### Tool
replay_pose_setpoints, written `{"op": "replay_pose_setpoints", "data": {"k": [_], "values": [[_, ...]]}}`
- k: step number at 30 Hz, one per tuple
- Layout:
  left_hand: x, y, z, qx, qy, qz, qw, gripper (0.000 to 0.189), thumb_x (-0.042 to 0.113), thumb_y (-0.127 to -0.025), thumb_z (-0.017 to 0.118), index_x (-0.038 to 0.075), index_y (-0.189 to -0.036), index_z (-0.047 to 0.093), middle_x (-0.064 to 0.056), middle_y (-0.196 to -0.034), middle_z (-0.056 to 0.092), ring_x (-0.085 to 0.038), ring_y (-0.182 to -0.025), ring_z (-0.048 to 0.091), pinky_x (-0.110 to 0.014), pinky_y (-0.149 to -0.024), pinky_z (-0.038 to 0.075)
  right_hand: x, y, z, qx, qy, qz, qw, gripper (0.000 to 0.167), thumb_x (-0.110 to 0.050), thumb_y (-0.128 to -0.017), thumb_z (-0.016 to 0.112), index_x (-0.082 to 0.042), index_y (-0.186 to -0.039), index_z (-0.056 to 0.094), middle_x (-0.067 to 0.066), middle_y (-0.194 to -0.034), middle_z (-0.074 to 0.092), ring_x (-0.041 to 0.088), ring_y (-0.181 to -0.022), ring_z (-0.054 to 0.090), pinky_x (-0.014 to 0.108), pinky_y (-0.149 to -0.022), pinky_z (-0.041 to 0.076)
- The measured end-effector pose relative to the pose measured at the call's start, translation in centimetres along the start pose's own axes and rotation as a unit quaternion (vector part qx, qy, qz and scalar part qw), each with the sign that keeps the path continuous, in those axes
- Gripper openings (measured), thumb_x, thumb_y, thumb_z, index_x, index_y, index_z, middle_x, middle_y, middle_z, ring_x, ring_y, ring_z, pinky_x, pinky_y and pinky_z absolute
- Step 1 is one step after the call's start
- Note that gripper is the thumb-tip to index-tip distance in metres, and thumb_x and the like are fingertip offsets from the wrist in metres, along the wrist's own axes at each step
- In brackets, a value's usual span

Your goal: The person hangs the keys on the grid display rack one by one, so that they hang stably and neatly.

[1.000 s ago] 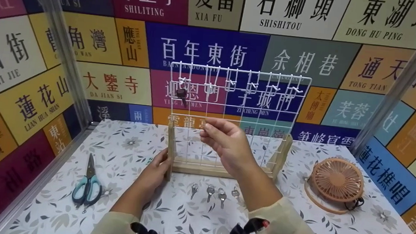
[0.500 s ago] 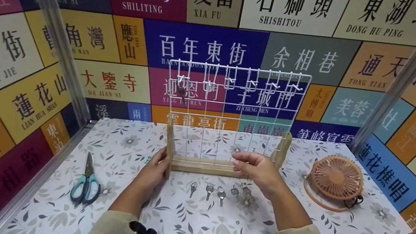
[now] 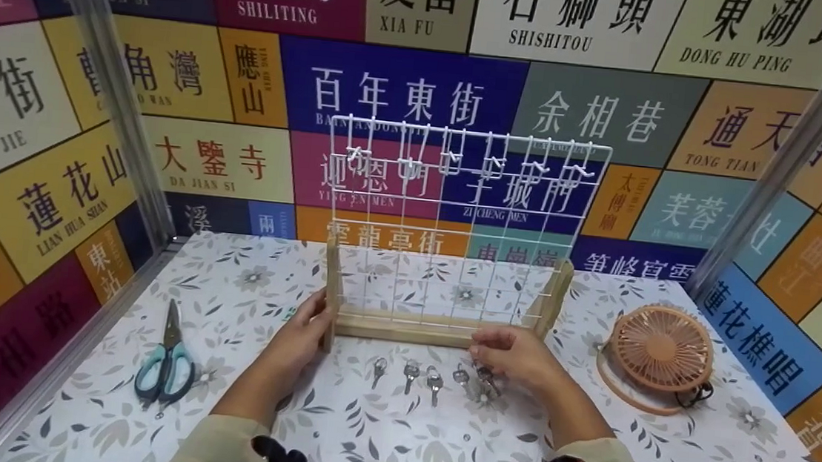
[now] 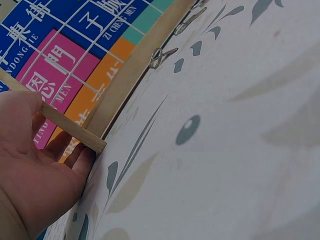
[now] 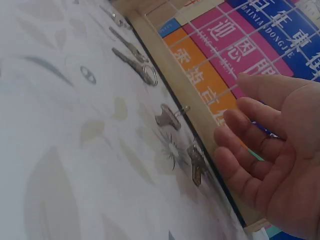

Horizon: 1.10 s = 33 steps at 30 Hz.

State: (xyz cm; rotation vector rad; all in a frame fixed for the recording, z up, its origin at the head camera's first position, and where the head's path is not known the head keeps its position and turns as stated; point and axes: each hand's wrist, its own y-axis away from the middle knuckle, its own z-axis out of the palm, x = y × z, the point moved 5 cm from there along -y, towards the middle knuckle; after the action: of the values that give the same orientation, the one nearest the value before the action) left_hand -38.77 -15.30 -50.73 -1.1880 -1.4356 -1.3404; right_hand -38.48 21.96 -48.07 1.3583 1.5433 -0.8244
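A white wire grid rack stands on a wooden base (image 3: 402, 331), with several white hooks along its top. My left hand (image 3: 301, 333) grips the rack's left wooden post (image 4: 70, 125), the fingers behind it. Below the base lies a row of several metal keys (image 3: 433, 384) with small rings. My right hand (image 3: 515, 355) hovers beside the rightmost key (image 5: 196, 162). Its fingers are loosely bent, apart from that key in the right wrist view, and hold nothing. Whatever hangs from the leftmost hook (image 3: 358, 154) is hard to make out now.
Scissors (image 3: 166, 373) with blue-and-black handles lie at the left of the patterned tabletop. A small orange fan (image 3: 661, 350) stands at the right. Panels with printed place names enclose the table's back and sides.
My right hand has come down and to the right, from in front of the grid to the rightmost key. The left hand keeps its grip on the post.
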Motion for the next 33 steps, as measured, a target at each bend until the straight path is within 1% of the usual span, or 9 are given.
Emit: {"op": "replay_pose_setpoints", "data": {"k": [2, 7, 12, 15, 23, 25, 27, 32, 33], "values": [[0.0, 0.0, -0.1, 0.0, 0.0, -0.001, 1.0, 0.064, 0.062, -0.106, 0.057, 0.054, -0.164, 0.03, 0.011, -0.178, 0.027, -0.026, -0.166, 0.027, -0.056, -0.135, 0.022, 0.6, -0.1, -0.2, 0.0, 0.025, -0.003, 0.9997, 0.039, -0.019, -0.095, 0.082, -0.001, -0.129, 0.073, 0.009, -0.109, 0.076, 0.018, -0.089, 0.069, 0.031, -0.075, 0.059], [-0.1, -0.1, -0.2, 0.0, -0.001, -0.014, 0.9999, 0.065, 0.065, -0.104, 0.058, 0.057, -0.162, 0.031, 0.013, -0.177, 0.027, -0.026, -0.166, 0.027, -0.058, -0.135, 0.022, 1.4, -0.4, -0.3, -0.011, 0.076, -0.023, 0.9968, 0.036, -0.012, -0.093, 0.082, -0.001, -0.126, 0.074, 0.015, -0.112, 0.077, 0.014, -0.088, 0.067, 0.028, -0.074, 0.057], [-0.2, -0.1, -0.2, -0.001, -0.005, -0.014, 0.9999, 0.064, 0.066, -0.103, 0.058, 0.058, -0.161, 0.031, 0.013, -0.177, 0.028, -0.026, -0.166, 0.026, -0.057, -0.135, 0.02, 1.6, -0.4, -0.2, -0.027, 0.099, -0.048, 0.9935, 0.039, -0.009, -0.089, 0.084, 0.003, -0.124, 0.074, 0.02, -0.115, 0.077, 0.015, -0.093, 0.07, 0.024, -0.079, 0.057], [-0.1, 0.0, -0.2, 0.0, -0.011, -0.014, 0.9998, 0.065, 0.066, -0.104, 0.057, 0.058, -0.162, 0.031, 0.012, -0.178, 0.027, -0.026, -0.167, 0.025, -0.058, -0.135, 0.02, 1.8, -0.4, -0.1, -0.027, 0.116, -0.054, 0.9915, 0.037, -0.007, -0.087, 0.085, 0.002, -0.122, 0.075, 0.018, -0.112, 0.078, 0.014, -0.092, 0.07, 0.021, -0.08, 0.056], [0.0, 0.1, 0.0, 0.003, -0.009, -0.008, 0.9999, 0.064, 0.064, -0.105, 0.057, 0.056, -0.163, 0.031, 0.011, -0.177, 0.028, -0.026, -0.167, 0.025, -0.057, -0.135, 0.021, 1.7, -0.4, -0.1, -0.015, 0.164, -0.062, 0.9845, 0.029, -0.007, -0.083, 0.089, -0.006, -0.111, 0.081, 0.01, -0.101, 0.077, 0.013, -0.086, 0.066, 0.026, -0.077, 0.055], [0.0, 0.1, 0.0, 0.006, -0.008, -0.009, 0.9999, 0.064, 0.064, -0.104, 0.057, 0.056, -0.162, 0.032, 0.012, -0.177, 0.028, -0.027, -0.166, 0.026, -0.057, -0.135, 0.021, 1.6, -0.4, -0.1, -0.014, 0.168, -0.064, 0.9837, 0.027, -0.009, -0.083, 0.089, -0.007, -0.109, 0.082, 0.007, -0.098, 0.077, 0.013, -0.085, 0.066, 0.026, -0.077, 0.055], [0.0, 0.1, 0.0, 0.003, -0.003, 0.0, 1.0, 0.064, 0.062, -0.106, 0.057, 0.053, -0.164, 0.031, 0.009, -0.178, 0.028, -0.028, -0.166, 0.027, -0.057, -0.135, 0.022, 1.7, -0.4, 0.0, -0.018, 0.167, -0.065, 0.9836, 0.025, -0.011, -0.084, 0.09, -0.007, -0.107, 0.082, 0.006, -0.097, 0.078, 0.012, -0.085, 0.066, 0.026, -0.076, 0.055], [0.0, 0.0, 0.1, -0.003, 0.013, 0.017, 0.9998, 0.063, 0.055, -0.109, 0.056, 0.047, -0.166, 0.031, 0.006, -0.178, 0.028, -0.029, -0.165, 0.028, -0.054, -0.134, 0.025, 1.8, -0.3, 0.1, -0.025, 0.164, -0.064, 0.984, 0.016, -0.016, -0.088, 0.089, -0.008, -0.101, 0.083, 0.003, -0.094, 0.079, 0.01, -0.082, 0.067, 0.024, -0.072, 0.055], [0.1, 0.0, 0.1, -0.002, 0.014, 0.017, 0.9998, 0.063, 0.055, -0.109, 0.056, 0.048, -0.166, 0.031, 0.006, -0.177, 0.028, -0.028, -0.165, 0.028, -0.054, -0.134, 0.025, 1.7, -0.3, 0.0, -0.025, 0.166, -0.065, 0.9837, 0.014, -0.017, -0.088, 0.088, -0.009, -0.099, 0.083, 0.003, -0.093, 0.079, 0.01, -0.082, 0.066, 0.024, -0.072, 0.055]]}}
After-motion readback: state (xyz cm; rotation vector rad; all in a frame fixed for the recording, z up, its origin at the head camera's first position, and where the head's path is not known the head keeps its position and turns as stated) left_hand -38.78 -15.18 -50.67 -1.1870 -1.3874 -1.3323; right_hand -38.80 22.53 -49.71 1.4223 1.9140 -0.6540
